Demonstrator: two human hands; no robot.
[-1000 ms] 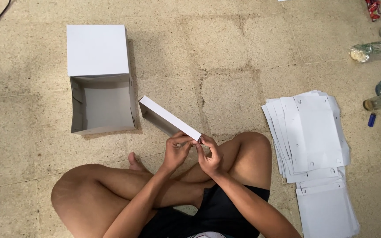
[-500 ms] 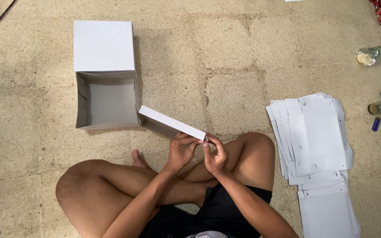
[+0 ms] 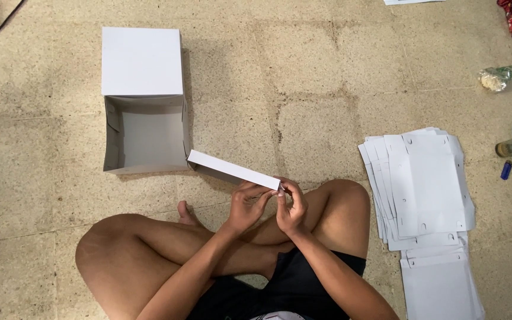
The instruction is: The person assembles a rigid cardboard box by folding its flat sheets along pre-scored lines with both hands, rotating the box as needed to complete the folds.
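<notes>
I sit cross-legged on the floor. Both hands hold a flat white cardboard sheet [image 3: 232,170] edge-on above my knees. My left hand [image 3: 248,205] grips the sheet's near end from below. My right hand [image 3: 291,207] pinches the same corner with its fingertips. The sheet's far end points toward an open white box [image 3: 143,133] on the floor, whose lid [image 3: 141,61] is folded back flat behind it.
A fanned stack of flat white cardboard blanks [image 3: 425,189] lies on the floor to my right. Bottles [image 3: 505,77], a small blue lighter [image 3: 506,170] and other small items sit at the far right edge. The floor is beige stone tile.
The view has shifted slightly. My hands keep working the near corner of the sheet, which stays at about the same angle.
</notes>
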